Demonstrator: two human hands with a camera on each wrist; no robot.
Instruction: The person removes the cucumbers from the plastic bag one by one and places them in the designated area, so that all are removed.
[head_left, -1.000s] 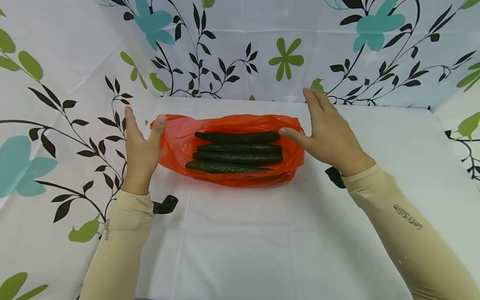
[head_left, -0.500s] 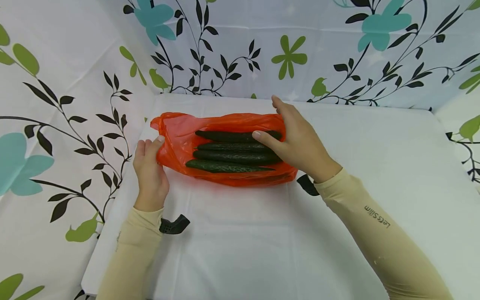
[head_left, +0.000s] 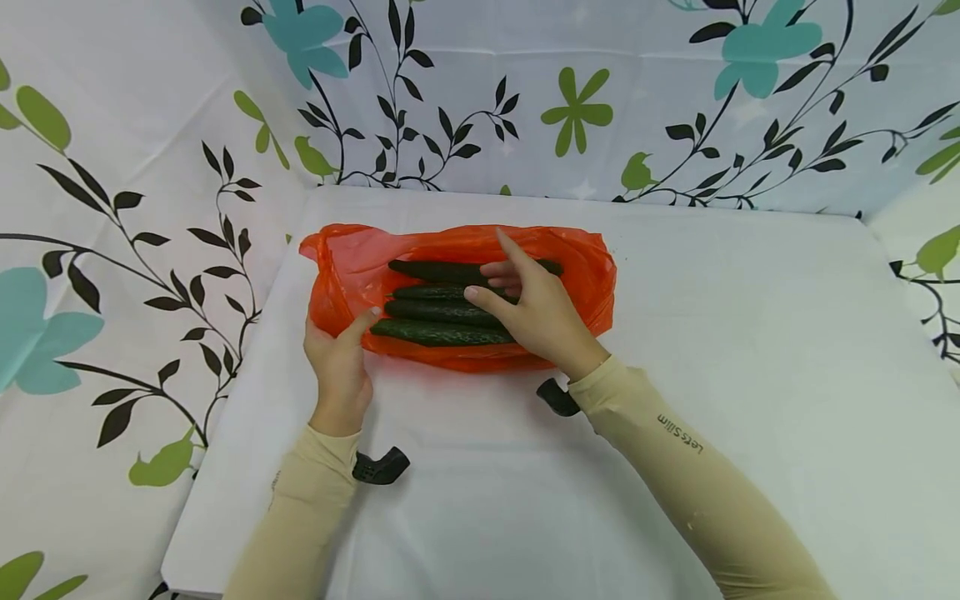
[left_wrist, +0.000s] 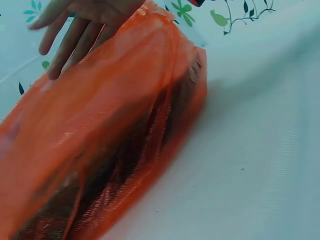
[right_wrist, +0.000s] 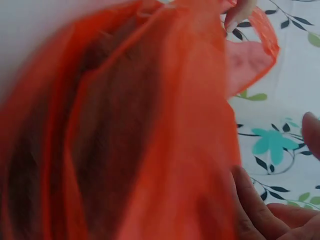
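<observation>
Several dark green cucumbers [head_left: 442,333] lie side by side in a red plastic bag [head_left: 457,360], on the white-covered table. At the bag's near left end, my left hand [head_left: 341,375] grips the edge, thumb over it and the other fingers mostly hidden behind the plastic. My right hand [head_left: 540,312] is over the cucumbers' right part, index finger straight and the others slightly bent. Whether it touches them I cannot tell. In the left wrist view the right hand [left_wrist: 95,20] spreads its fingers behind the bag [left_wrist: 110,95]. A blurred bag [right_wrist: 190,120] fills much of the right wrist view.
The white table [head_left: 735,367] extends to the right of the bag and in front of it. Behind stands a cloth backdrop [head_left: 480,83] printed with leaves, flowers and birds. A black device [head_left: 381,465] is strapped at the left wrist, another [head_left: 558,397] at the right.
My left hand has come down and right from beside the bag to its near left end and now grips it. My right hand has moved left from the bag's right end over the cucumbers.
</observation>
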